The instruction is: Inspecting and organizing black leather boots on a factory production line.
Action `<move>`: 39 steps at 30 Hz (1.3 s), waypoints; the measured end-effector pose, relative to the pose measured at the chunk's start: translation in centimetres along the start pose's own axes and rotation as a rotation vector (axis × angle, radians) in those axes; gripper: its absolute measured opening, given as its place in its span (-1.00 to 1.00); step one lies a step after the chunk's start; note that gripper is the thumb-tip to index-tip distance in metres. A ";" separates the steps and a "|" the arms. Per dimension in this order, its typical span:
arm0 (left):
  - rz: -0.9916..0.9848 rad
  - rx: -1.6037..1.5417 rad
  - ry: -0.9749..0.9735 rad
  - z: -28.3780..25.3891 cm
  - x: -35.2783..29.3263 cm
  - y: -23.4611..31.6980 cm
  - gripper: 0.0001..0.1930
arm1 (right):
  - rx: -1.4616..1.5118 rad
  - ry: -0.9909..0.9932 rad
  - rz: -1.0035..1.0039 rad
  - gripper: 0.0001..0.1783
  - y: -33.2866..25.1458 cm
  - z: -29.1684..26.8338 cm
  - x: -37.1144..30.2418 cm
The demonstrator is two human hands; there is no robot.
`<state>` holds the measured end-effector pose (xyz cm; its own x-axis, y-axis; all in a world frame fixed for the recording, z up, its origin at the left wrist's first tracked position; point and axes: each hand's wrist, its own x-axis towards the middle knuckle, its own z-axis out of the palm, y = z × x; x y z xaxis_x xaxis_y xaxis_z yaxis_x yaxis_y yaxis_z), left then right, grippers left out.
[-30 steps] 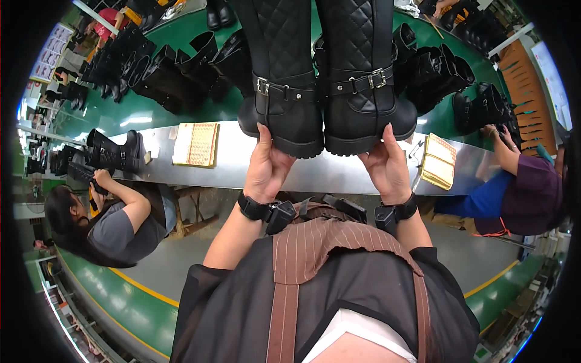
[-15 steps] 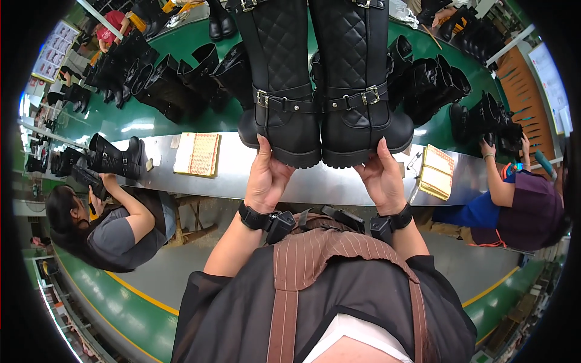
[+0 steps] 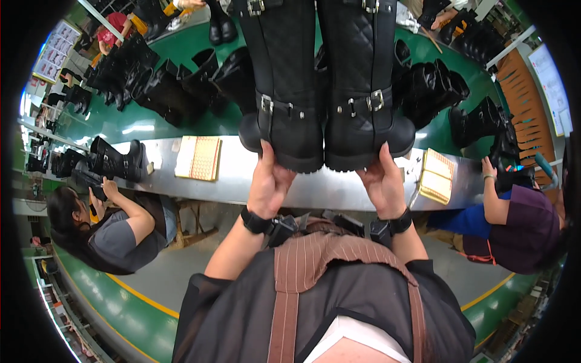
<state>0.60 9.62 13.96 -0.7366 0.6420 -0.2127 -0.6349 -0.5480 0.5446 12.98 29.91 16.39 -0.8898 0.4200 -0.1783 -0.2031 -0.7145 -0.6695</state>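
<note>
Boots: we hold two tall, black, leather-look boots with silver buckles at 12 o'clock, upright and side by side — the left boot point(image 3: 289, 136) and the right boot point(image 3: 356, 136).
Left hand point(image 3: 270, 181): clamped on the left boot's sole end, thumb up its side, other fingers partly hidden.
Right hand point(image 3: 384, 181): clamped likewise on the right boot.
Bench: a shiny silver metal strip point(image 3: 235, 166) runs behind our hands; a yellow-edged, red-patterned paper pad point(image 3: 198, 158) lies at 11 o'clock.
Good handling: we judge it best to match both grips — soles level, thumbs clear of the buckles.
</note>
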 end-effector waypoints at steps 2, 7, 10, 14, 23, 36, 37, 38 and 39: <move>0.017 -0.008 0.022 0.1 -0.1 0.0 -0.33 | 0.040 0.036 0.024 -0.54 0.4 0.2 0.2; 0.057 0.015 -0.057 -0.3 -0.6 -0.2 -0.29 | -0.015 0.036 0.060 -0.48 1.5 -1.9 -0.3; 0.044 -0.001 -0.055 -0.4 -0.8 0.0 -0.28 | 0.049 -0.015 0.047 -0.49 1.2 -1.4 -0.3; 0.063 -0.017 -0.050 -0.4 -0.6 0.2 -0.26 | -0.033 -0.005 0.006 -0.46 1.2 -1.1 -0.2; 0.074 -0.003 -0.028 -1.1 -0.2 -0.3 -0.30 | -0.041 -0.015 -0.012 -0.47 1.6 -2.0 0.2; 0.076 0.015 -0.012 -2.0 -1.0 -0.8 -0.37 | -0.007 0.009 0.022 -0.53 1.8 -2.4 -0.6; 0.025 0.001 -0.013 -2.3 -1.2 -0.8 -0.39 | 0.057 -0.002 0.072 -0.59 1.8 -2.7 -0.4; 0.021 0.003 -0.005 -2.4 -1.2 -0.8 -0.39 | 0.062 0.002 0.078 -0.59 1.7 -3.1 0.0; -0.027 -0.165 -0.068 -1.9 -0.9 -0.6 -0.40 | 0.197 -0.127 0.223 -0.61 1.6 -4.1 0.7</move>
<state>1.24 8.33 12.31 -0.7050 0.6893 -0.1666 -0.6877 -0.6071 0.3982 13.72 31.36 12.28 -0.9627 0.1764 -0.2053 -0.0614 -0.8809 -0.4693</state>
